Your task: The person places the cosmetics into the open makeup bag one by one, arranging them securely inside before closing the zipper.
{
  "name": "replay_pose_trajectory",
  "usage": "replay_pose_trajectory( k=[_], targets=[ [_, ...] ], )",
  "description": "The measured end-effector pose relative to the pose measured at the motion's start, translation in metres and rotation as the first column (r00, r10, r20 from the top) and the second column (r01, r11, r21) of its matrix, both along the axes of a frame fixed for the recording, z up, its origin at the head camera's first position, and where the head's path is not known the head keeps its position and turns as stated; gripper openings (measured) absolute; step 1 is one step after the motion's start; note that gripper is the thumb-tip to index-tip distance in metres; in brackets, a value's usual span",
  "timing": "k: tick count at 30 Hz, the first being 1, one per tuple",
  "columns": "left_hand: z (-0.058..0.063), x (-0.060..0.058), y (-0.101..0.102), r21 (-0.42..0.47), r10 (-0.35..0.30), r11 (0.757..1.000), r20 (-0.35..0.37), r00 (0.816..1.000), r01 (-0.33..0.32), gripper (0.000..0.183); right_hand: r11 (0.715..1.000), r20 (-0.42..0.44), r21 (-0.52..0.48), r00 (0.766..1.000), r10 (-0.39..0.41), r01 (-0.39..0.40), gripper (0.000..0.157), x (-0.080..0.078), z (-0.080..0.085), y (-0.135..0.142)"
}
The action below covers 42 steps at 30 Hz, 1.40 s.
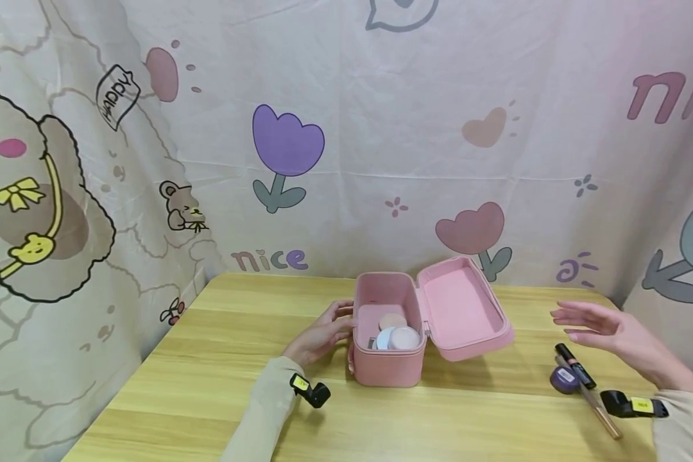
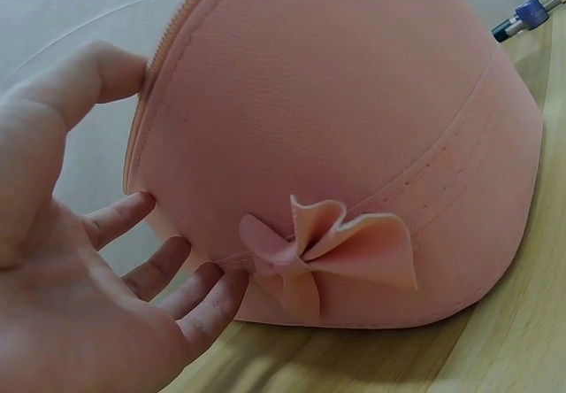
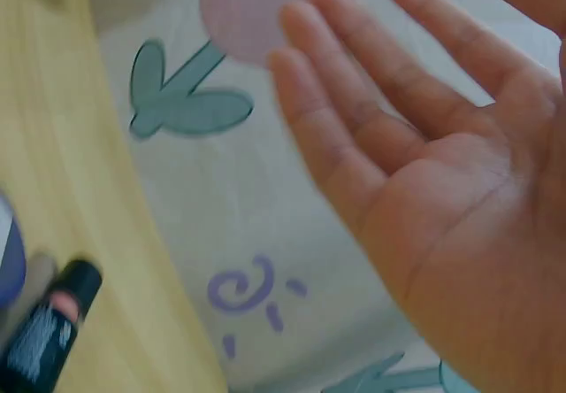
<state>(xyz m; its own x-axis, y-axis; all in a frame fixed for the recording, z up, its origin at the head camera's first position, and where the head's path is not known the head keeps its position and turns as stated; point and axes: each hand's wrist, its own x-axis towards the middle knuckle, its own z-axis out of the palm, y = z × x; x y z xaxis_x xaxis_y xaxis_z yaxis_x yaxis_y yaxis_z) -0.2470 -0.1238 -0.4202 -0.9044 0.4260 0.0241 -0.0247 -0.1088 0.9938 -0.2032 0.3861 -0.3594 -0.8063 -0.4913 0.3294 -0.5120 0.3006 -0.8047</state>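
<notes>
And my right hand hung loose, empty; just near-left, the black-and-pink cylindrical tube slanted far-left to near-right; my relaxed left hand touched the pink boxy case.

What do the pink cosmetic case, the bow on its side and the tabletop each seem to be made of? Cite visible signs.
Pink cosmetic case: probably faux leather, matte; fine surface grain and stitched seams show.
Bow: apparently similar leather-like sheet, matte; it holds stiff folds.
Tabletop: wood or wood-look laminate, smooth satin, judging by grain streaks.
</notes>
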Motion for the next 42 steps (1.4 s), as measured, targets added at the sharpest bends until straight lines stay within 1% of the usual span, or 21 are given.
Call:
replay_pose_trajectory(
  k=[2,4,10,11,16,18,21,25,28,31,33,35,38,42],
  targets=[
    [0.0,0.0,0.001,-0.002,0.0,1.0,-0.004,1.0,0.0,0.065,0.997,0.037,-0.019,0.997,0.07,-0.069,0.062,-0.003,-0.007,0.009],
    [0.001,0.0,0.001,-0.006,-0.002,1.0,-0.006,1.0,0.002,0.065,0.994,0.068,-0.031,0.992,0.111,-0.109,0.065,-0.006,-0.013,0.016],
    [0.001,0.0,0.002,-0.006,0.005,1.0,-0.001,1.0,-0.005,0.062,0.987,0.128,-0.043,0.979,0.157,-0.152,0.068,-0.007,-0.029,0.027],
    [0.001,0.0,0.002,-0.004,0.008,1.0,0.0,1.0,-0.008,0.062,0.989,0.145,-0.03,0.979,0.145,-0.142,0.068,-0.007,-0.031,0.028],
    [-0.001,0.001,-0.001,-0.005,0.012,1.0,-0.001,1.0,-0.012,0.065,0.987,0.21,0.025,0.966,0.151,-0.16,0.071,-0.008,-0.04,0.031],
    [0.0,0.001,-0.001,-0.006,0.013,1.0,-0.005,1.0,-0.013,0.066,0.981,0.238,0.007,0.953,0.187,-0.195,0.072,-0.01,-0.044,0.032],
    [0.001,0.001,-0.001,-0.005,0.013,1.0,-0.013,1.0,-0.013,0.066,0.97,0.297,-0.049,0.924,0.24,-0.236,0.072,-0.011,-0.05,0.036],
    [0.001,0.0,0.0,-0.01,0.008,1.0,-0.008,1.0,-0.008,0.061,0.96,0.362,-0.1,0.889,0.281,-0.262,0.071,-0.011,-0.058,0.041],
    [0.0,-0.001,0.001,-0.016,0.01,1.0,-0.002,1.0,-0.01,0.059,0.954,0.376,-0.121,0.876,0.301,-0.276,0.072,-0.01,-0.061,0.044],
    [-0.001,-0.001,0.001,-0.011,0.019,1.0,0.001,1.0,-0.019,0.06,0.942,0.391,-0.152,0.857,0.335,-0.3,0.072,-0.01,-0.062,0.045],
    [-0.001,-0.001,0.001,-0.01,0.022,1.0,-0.002,1.0,-0.022,0.061,0.935,0.389,-0.163,0.85,0.355,-0.316,0.073,-0.011,-0.062,0.044],
    [-0.001,0.0,0.001,-0.01,0.023,1.0,-0.002,1.0,-0.023,0.061,0.93,0.385,-0.161,0.847,0.367,-0.33,0.074,-0.012,-0.061,0.043],
    [0.0,0.0,0.002,-0.013,0.023,1.0,-0.002,1.0,-0.023,0.06,0.939,0.366,-0.11,0.865,0.344,-0.327,0.075,-0.013,-0.061,0.041],
    [0.002,0.001,0.003,-0.01,0.02,1.0,0.003,1.0,-0.02,0.062,0.958,0.366,-0.023,0.889,0.274,-0.286,0.074,-0.013,-0.059,0.038]
  ],
)
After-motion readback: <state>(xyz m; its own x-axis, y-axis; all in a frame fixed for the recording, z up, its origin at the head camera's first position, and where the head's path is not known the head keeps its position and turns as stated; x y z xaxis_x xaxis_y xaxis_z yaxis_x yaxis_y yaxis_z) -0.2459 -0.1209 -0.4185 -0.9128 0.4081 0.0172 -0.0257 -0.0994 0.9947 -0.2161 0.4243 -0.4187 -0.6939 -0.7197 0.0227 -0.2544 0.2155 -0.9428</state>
